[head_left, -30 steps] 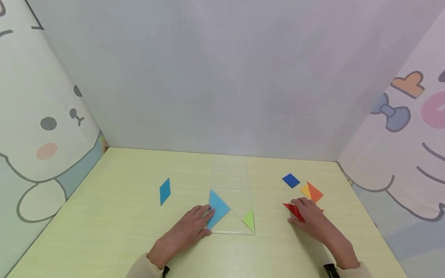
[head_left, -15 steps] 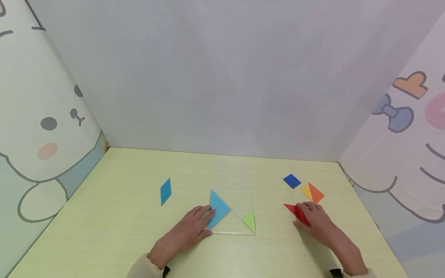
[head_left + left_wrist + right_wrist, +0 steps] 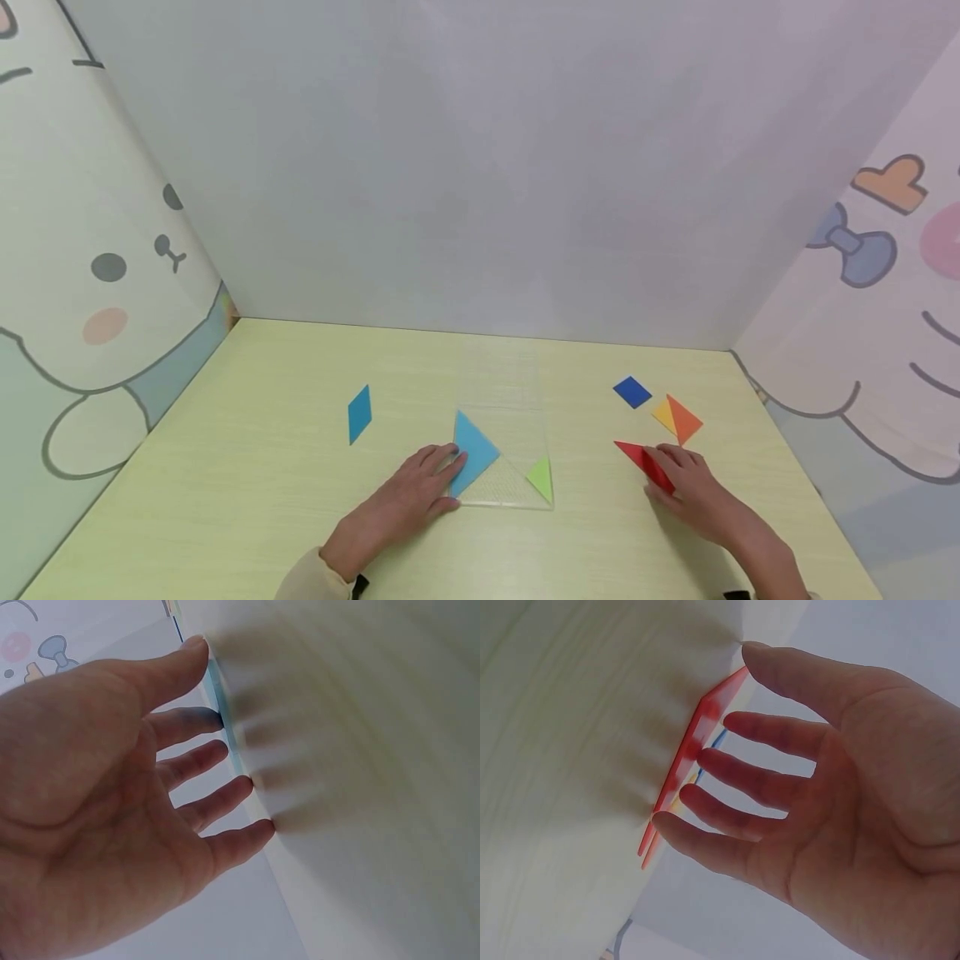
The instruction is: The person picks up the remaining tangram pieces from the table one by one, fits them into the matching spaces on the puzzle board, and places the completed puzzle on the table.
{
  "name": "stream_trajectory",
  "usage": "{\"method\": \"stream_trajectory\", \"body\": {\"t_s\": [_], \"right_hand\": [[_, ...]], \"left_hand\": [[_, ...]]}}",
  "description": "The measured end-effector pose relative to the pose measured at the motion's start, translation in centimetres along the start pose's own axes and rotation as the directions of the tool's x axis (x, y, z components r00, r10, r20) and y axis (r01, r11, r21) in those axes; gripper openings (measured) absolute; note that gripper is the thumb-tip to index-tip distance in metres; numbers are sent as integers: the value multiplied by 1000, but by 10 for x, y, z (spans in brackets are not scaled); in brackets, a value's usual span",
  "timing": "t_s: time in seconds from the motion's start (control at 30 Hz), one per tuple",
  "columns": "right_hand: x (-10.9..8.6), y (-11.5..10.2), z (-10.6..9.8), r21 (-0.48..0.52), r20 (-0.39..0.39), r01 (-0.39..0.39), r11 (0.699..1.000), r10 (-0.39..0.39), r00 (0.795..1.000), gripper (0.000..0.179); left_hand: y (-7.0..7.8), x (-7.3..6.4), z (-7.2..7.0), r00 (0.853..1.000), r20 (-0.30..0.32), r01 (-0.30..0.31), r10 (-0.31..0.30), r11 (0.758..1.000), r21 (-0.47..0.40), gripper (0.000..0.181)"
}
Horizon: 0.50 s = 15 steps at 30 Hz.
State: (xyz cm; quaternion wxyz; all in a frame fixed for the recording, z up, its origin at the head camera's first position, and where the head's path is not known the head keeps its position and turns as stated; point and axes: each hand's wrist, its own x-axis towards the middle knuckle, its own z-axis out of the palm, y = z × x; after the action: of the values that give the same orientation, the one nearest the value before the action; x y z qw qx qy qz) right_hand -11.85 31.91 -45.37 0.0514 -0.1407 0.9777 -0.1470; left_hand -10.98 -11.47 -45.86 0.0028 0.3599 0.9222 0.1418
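two hands: both reach over the pale tabletop (image 3: 187,475), well apart from each other, each at a flat coloured piece.
left hand (image 3: 408,493): fingers relaxed and loosely spread, curled round nothing; the fingertips rest at the left side of the light blue triangle (image 3: 476,455), and the thumb lies just beside the tray's near left corner.
right hand (image 3: 696,493): fingers extended and slightly apart, not closed round anything; they touch the red triangle (image 3: 642,458) and cover its right part, with the thumb on the near side.
clear tray (image 3: 501,505): lies flat in the middle of the tabletop, its far part faint against the surface.
in the tray: the light blue triangle along the left side of the nearer section, its point turned right; the light green triangle (image 3: 542,477) near the right corner, apart from it.
left of the tray: one blue parallelogram (image 3: 360,415), lying on its own.
right of the tray: the red triangle nearest; beyond it an orange triangle (image 3: 684,418) and a yellow piece (image 3: 664,414) edge to edge; a dark blue square (image 3: 632,392) near those two, farther back.
around the tabletop: a plain grey backdrop (image 3: 480,167) behind, cartoon-printed panels at both sides.
sleeve (image 3: 313,577): cream, at the left wrist.
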Motion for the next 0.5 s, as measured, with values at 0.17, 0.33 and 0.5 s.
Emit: {"method": "stream_trajectory", "body": {"t_s": [0.17, 0.33, 0.5], "right_hand": [[0, -1, 2, -64, -28, 19, 998, -21, 999, 55], [-1, 0, 2, -129, -19, 43, 991, -46, 999, 54], [0, 1, -1, -149, 21, 53, 987, -50, 999, 56]], "left_hand": [[-1, -1, 1, 1000, 0, 6, -6, 1000, 8, 54], [0, -1, 1, 1000, -10, 0, 0, 1000, 23, 53], [0, 0, 0, 1000, -14, -13, 14, 1000, 25, 53]]}}
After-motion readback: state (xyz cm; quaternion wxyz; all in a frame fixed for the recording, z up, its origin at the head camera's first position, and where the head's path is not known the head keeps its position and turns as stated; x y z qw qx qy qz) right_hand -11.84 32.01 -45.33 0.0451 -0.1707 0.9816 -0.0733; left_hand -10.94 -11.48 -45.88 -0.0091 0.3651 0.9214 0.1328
